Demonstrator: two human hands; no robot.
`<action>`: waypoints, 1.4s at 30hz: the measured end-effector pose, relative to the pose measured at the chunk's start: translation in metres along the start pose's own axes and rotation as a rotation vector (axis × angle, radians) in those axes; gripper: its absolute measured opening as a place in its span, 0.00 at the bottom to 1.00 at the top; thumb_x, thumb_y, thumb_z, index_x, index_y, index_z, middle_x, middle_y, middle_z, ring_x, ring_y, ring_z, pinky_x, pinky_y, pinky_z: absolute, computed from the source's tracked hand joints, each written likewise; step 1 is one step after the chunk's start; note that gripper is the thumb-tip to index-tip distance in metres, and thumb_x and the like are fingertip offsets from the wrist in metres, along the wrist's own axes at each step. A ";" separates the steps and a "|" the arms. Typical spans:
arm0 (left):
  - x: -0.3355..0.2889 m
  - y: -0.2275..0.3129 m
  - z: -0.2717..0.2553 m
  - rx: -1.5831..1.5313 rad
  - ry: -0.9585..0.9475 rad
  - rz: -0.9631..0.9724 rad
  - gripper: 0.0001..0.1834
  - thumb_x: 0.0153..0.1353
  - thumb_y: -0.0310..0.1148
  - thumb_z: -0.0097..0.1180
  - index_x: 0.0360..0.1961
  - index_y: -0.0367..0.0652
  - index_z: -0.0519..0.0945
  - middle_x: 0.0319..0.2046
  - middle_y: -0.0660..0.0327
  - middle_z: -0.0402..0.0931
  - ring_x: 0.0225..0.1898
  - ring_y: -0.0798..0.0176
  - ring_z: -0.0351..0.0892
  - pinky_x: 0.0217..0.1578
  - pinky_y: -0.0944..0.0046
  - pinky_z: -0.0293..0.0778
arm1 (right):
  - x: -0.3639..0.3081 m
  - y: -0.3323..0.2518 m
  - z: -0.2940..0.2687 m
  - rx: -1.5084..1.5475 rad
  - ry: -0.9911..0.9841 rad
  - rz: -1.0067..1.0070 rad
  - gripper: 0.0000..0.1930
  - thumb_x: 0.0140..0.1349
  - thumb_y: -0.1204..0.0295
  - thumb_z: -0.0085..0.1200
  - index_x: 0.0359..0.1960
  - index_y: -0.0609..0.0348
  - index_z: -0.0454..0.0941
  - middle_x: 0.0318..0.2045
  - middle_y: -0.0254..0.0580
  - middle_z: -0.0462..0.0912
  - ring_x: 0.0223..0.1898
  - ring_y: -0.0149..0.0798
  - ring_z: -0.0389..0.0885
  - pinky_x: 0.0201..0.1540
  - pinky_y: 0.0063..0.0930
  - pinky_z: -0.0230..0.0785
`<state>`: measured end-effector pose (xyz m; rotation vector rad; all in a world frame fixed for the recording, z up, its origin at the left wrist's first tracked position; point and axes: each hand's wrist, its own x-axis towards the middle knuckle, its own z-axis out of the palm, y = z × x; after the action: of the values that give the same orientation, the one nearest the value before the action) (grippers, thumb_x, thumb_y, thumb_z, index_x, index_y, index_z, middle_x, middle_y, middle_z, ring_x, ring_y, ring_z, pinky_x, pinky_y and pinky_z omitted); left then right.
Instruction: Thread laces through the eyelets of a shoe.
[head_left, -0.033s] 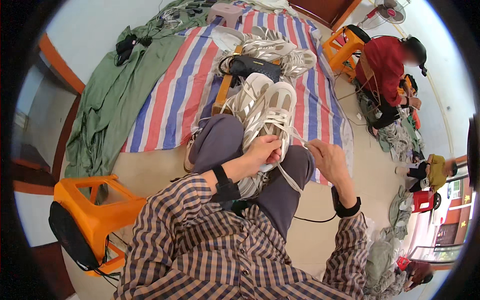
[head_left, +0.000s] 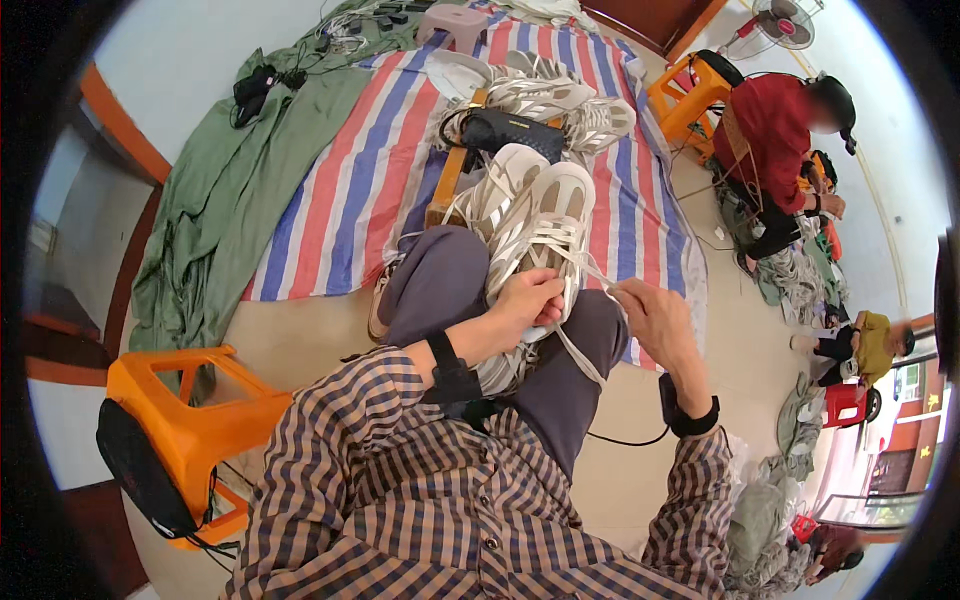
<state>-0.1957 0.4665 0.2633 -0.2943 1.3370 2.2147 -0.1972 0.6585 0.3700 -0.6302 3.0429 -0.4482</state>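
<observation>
The right hand [head_left: 652, 318] grasps a flat white shoelace [head_left: 594, 268] between thumb and curled fingers, drawing it taut from the sneaker's lacing. The left hand [head_left: 528, 303] rests against the near end of the white-and-beige sneaker [head_left: 562, 195], its fingers curled in; whether they pinch a lace or the shoe itself, I cannot tell. That sneaker lies between the knees, toe pointing away from the wearer, with another lace end [head_left: 580, 358] hanging over the right thigh. A 2nd matching sneaker [head_left: 488, 198] lies just beside it on the left.

Both wrists carry black straps, below the cuffs of a checked shirt [head_left: 440, 520]; the trousers [head_left: 432, 290] are dark grey. Past the toes, a black pouch [head_left: 512, 137] lies across a wooden frame [head_left: 446, 190], and more pale sneakers [head_left: 540, 98] are heaped behind it. Under these spreads a red, white and blue striped sheet [head_left: 350, 205], with green cloth [head_left: 245, 215] along its left side. A mauve plastic stool [head_left: 455, 24] stands at the far edge.

Near the left elbow is an orange plastic stool [head_left: 225, 418] with a black bag [head_left: 143, 465] against it. On the right, 1 person in red [head_left: 765, 115] bends forward, near an electric fan [head_left: 785, 28].
</observation>
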 end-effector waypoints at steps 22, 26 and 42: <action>-0.080 0.010 -0.009 -0.071 -0.329 0.033 0.06 0.66 0.33 0.46 0.34 0.43 0.70 0.17 0.70 0.65 0.15 0.76 0.63 0.16 0.74 0.55 | -0.004 0.010 0.020 0.745 -0.089 0.188 0.11 0.66 0.69 0.50 0.34 0.65 0.80 0.19 0.35 0.77 0.19 0.25 0.74 0.23 0.21 0.65; -0.159 0.032 -0.046 0.238 -0.379 0.066 0.07 0.68 0.32 0.47 0.34 0.41 0.68 0.17 0.67 0.66 0.14 0.75 0.63 0.15 0.74 0.56 | 0.006 0.006 0.026 0.787 -0.104 0.160 0.09 0.64 0.70 0.53 0.33 0.65 0.79 0.22 0.34 0.75 0.23 0.25 0.74 0.26 0.20 0.66; -0.263 0.053 -0.082 -0.257 -1.214 0.611 0.08 0.67 0.26 0.46 0.33 0.33 0.74 0.24 0.53 0.74 0.21 0.55 0.72 0.19 0.56 0.63 | 0.032 0.003 0.072 0.946 0.048 0.157 0.10 0.60 0.73 0.56 0.41 0.64 0.78 0.34 0.40 0.79 0.31 0.29 0.78 0.33 0.23 0.72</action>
<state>-0.0117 0.2897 0.3793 1.3233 0.4553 2.2635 -0.2237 0.6291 0.3023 -0.3017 2.4217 -1.7101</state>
